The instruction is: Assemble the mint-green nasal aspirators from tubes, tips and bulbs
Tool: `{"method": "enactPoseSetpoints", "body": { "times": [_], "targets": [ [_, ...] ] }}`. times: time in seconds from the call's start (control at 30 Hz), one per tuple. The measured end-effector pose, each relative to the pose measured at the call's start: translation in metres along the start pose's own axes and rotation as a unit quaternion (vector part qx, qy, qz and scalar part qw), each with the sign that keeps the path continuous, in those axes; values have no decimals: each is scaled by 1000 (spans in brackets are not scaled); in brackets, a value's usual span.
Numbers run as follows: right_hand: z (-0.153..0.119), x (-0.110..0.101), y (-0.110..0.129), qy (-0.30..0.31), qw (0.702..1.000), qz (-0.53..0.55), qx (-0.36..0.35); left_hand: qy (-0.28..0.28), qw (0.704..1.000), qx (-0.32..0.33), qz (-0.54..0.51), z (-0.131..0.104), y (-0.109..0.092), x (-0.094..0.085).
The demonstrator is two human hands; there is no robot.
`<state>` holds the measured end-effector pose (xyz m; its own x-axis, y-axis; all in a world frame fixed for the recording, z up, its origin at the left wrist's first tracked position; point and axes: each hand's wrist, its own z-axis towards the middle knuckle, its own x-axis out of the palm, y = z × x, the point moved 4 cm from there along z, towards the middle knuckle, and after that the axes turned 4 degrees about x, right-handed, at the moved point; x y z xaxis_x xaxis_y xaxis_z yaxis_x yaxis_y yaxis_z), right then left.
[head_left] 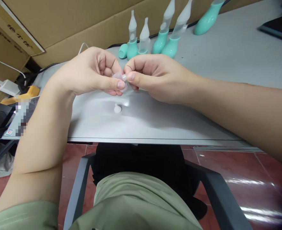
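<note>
Progress: I count four assembled teal aspirators (160, 40) standing at the back of the desk (227, 54), a fifth (206, 19) further right; I judge the batch part done, one unit in hand.
Left hand (90, 72): grip pinched, thumb and forefinger pressed on the small clear piece (120, 76).
Right hand (155, 76): grip pinched too, fingertips meeting the same clear piece from the other side.
Piece location: held above the desk, between both hands.
Loose part: white cap (117, 109) lies on the desk just below the hands, untouched.
Left to do: cannot tell how many.
</note>
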<state>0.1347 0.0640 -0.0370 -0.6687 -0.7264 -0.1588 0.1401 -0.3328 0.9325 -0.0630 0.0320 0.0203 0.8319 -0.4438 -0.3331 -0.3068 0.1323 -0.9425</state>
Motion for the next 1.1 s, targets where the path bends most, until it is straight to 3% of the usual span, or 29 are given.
{"method": "enactPoseSetpoints", "body": {
  "times": [0.37, 0.63, 0.77, 0.93, 1.1],
  "targets": [
    [0, 5, -7, 4, 996, 59, 64, 16, 1000, 1, 7, -1, 2, -1],
    [-3, 0, 9, -108, 994, 20, 23, -17, 998, 10, 58, 1, 1, -6],
    [-6, -3, 12, -131, 991, 7, 14, -20, 997, -3, 81, 1, 2, -7],
    [-5, -2, 12, -136, 990, -1, 24, -12, 997, -12, 75, 0, 2, -9],
    [-4, 0, 10, -88, 995, 20, 43, -3, 994, -11, 104, -2, 1, -11]
  ]
}}
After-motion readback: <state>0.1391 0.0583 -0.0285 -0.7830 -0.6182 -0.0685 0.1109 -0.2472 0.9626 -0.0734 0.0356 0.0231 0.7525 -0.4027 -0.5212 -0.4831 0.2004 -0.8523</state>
